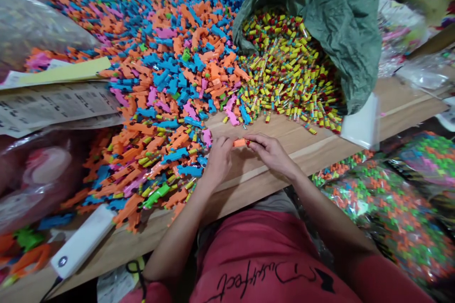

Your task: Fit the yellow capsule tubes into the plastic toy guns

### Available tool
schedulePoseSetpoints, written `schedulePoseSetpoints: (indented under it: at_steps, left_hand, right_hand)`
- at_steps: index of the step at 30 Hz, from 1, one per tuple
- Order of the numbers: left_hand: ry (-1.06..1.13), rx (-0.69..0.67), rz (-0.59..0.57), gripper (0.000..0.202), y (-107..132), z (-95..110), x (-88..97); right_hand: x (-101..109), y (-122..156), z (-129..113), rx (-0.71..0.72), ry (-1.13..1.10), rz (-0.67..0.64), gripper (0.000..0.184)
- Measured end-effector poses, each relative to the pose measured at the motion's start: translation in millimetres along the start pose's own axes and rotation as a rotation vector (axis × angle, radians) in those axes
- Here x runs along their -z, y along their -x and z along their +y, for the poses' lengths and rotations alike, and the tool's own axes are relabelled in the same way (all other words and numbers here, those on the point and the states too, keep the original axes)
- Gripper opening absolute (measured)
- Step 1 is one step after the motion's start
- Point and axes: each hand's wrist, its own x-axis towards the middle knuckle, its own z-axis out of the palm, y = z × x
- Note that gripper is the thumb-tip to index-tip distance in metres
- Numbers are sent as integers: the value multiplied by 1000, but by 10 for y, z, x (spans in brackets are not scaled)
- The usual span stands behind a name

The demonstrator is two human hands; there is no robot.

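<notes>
Both hands meet above the front of the wooden table, around a small orange plastic toy car [240, 143]. My left hand [219, 157] is closed, with its fingertips on the car's left end. On the other side, the closed fingers of my right hand [268, 150] pinch a small red-ended tube [248, 143] against the car's right end. How far the tube sits in the car is hidden. Just beyond lies a pink toy car [232, 111]. Yellow tubes with red ends [295, 75] spill from a green sack [350, 33] at the back right.
A big heap of orange, blue and pink toy cars [170, 71] covers the left and back. A white power bank [83, 241] with a cable lies front left, near printed cardboard [60, 104]. Clear bags of colourful toys [391, 208] stand below the table's right edge.
</notes>
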Motion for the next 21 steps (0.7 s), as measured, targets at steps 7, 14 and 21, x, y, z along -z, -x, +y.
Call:
schedulePoseSetpoints:
  at_steps: [7,14,21]
  left_hand:
    - [-51,-79,41,45,24,-41,12]
    - [-173,-146,46,39,65,-2,-68]
    - [-331,-4,75,46,265,-383,736]
  right_hand:
    - [13,-11,-40,-32,-11,-48,31]
    - [-23,-45,-83,-11,207,-20,19]
    - [-80,-336,-26,64,58,-103,19]
